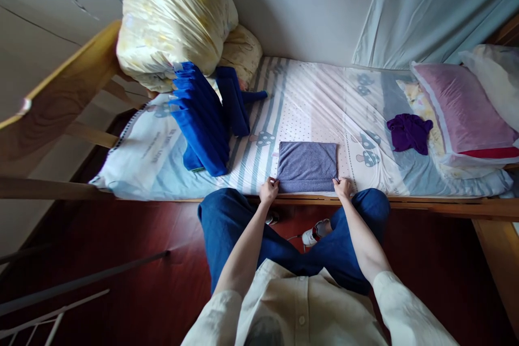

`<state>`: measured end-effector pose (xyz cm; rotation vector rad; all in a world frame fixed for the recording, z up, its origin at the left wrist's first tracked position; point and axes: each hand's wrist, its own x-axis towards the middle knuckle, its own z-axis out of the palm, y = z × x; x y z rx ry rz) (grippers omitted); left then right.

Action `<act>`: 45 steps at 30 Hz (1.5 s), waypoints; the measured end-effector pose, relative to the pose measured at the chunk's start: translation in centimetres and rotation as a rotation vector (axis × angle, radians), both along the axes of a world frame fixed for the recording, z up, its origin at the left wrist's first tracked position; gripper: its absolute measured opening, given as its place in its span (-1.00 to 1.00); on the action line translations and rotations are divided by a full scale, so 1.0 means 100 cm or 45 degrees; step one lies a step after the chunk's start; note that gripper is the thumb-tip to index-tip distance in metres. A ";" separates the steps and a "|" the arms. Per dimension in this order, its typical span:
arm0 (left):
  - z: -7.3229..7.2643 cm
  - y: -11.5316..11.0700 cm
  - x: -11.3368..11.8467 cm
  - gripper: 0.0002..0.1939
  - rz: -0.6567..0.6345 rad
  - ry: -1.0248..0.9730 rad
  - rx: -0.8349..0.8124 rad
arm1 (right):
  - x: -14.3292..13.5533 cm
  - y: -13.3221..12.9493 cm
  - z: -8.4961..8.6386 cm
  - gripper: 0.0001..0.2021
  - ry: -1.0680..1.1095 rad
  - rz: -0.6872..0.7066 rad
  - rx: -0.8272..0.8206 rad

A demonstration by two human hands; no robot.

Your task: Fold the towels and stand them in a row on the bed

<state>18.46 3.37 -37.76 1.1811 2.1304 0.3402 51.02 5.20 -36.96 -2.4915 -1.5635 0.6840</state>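
Note:
A grey-blue cloth (307,165) lies flat on the bed (324,102) near its front edge, its near part doubled over in a band. My left hand (269,190) pinches the cloth's near left corner. At the near right corner, my right hand (343,187) has its fingers closed on the same cloth. Several folded blue cloths (203,124) lean in a row to the left, with more blue folds (233,100) just beside them. Off to the right is a crumpled purple cloth (409,132).
A large yellow quilt bundle (174,16) rises at the back left. Pink pillow (466,105) at the right end. The wooden bed rail (430,207) runs along the front, and a wooden end frame (68,92) stands left. Metal bars (89,278) show at lower left.

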 end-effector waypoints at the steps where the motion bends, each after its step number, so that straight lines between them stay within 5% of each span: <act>1: 0.000 0.000 0.001 -0.80 -0.003 0.013 0.000 | -0.001 0.000 0.000 -0.73 0.005 -0.004 0.012; 8: 0.008 -0.015 0.005 -0.65 -0.155 0.101 0.171 | 0.003 -0.013 0.005 -0.73 0.025 0.058 0.222; 13: 0.016 -0.029 0.007 -0.50 -0.592 0.213 0.479 | 0.004 -0.025 0.016 -0.67 0.004 0.475 0.559; 16: 0.010 -0.030 0.015 -0.43 -0.853 0.182 0.469 | 0.002 -0.027 0.020 -0.62 0.032 0.798 0.499; 20: -0.009 -0.030 0.019 -0.34 -0.943 0.206 0.349 | 0.006 -0.030 0.013 -0.54 0.004 1.011 0.294; 27: -0.029 -0.024 0.014 -0.25 -1.053 0.222 0.311 | 0.000 -0.031 -0.003 -0.51 -0.111 0.984 0.207; 35: -0.008 -0.002 -0.002 -0.30 -1.118 0.123 0.175 | -0.013 -0.025 0.012 -0.53 -0.118 0.863 0.162; 41: 0.008 -0.010 -0.014 -0.38 -0.921 -0.038 0.076 | -0.002 -0.037 0.022 -0.50 -0.093 0.858 0.106; 45: 0.011 -0.014 -0.017 -0.44 -0.711 -0.136 0.142 | 0.011 -0.036 0.021 -0.52 0.051 0.695 0.058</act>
